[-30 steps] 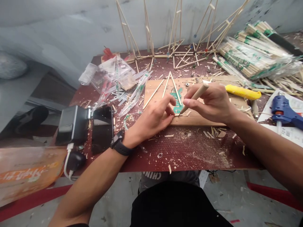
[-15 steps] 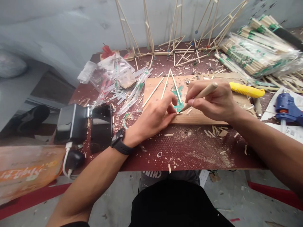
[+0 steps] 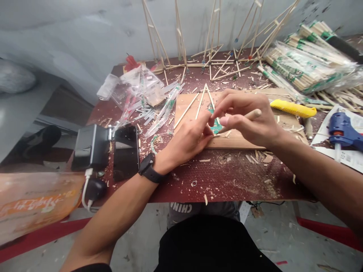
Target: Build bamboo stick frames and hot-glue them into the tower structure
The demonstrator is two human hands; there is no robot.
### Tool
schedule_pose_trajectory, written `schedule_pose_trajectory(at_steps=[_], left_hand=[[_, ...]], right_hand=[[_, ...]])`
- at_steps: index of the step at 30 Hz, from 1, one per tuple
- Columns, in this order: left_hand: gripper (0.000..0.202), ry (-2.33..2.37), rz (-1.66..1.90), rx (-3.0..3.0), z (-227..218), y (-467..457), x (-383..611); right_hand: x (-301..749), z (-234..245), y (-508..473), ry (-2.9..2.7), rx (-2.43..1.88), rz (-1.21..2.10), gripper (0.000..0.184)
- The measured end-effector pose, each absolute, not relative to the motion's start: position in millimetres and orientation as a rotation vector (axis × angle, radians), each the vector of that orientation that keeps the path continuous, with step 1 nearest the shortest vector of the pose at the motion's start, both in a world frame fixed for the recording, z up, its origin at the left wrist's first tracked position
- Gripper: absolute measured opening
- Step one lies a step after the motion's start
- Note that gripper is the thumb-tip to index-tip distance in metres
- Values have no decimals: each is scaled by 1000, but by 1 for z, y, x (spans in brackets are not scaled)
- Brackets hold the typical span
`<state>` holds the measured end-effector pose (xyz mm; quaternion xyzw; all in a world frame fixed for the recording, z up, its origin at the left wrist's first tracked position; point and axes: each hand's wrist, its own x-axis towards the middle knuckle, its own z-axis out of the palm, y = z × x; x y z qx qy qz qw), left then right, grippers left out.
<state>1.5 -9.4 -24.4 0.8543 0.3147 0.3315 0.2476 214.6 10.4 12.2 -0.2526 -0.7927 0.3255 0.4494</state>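
Note:
Over a wooden board [image 3: 235,143], my right hand [image 3: 252,119] grips a pen-like tool with a wooden handle [image 3: 254,114]. The tool slants down to the left, its lower end close to my left fingertips, and the right index finger is lifted off it. My left hand [image 3: 193,134] rests at the board's front left with its fingers pinched together; whatever they hold is too small to make out. Behind the hands, two thin wooden sticks [image 3: 200,101] meet in a point. A single stick [image 3: 186,110] lies left of them. Part of a green patch [image 3: 217,127] shows between the hands.
A yellow-handled cutter [image 3: 293,108] lies at the board's right, with a blue glue gun [image 3: 340,128] beyond. Stick frames [image 3: 215,62] stand along the wall. Bagged sticks [image 3: 303,68] fill the back right. Plastic wrappers [image 3: 141,90], a phone [image 3: 125,153] and a black box [image 3: 90,145] are left.
My right index finger has come up off the tool and reaches left toward my left hand. The left hand keeps its pinch at the same spot. The view has shifted slightly.

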Motion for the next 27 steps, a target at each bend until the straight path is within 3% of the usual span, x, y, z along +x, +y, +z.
schedule_pose_trajectory(at_steps=[2, 8, 14, 27], left_hand=[[30, 857, 895, 2297, -25, -9, 2], [30, 877, 920, 2284, -27, -11, 2], [33, 871, 921, 2284, -27, -12, 2], [30, 850, 944, 2308, -29, -8, 0]], right_hand=[[205, 13, 9, -1836, -668, 890, 16], [186, 18, 11, -1503, -592, 1228, 59], [200, 25, 16, -1431, -462, 1599, 58], [209, 19, 29, -1540, -581, 1774, 56]])
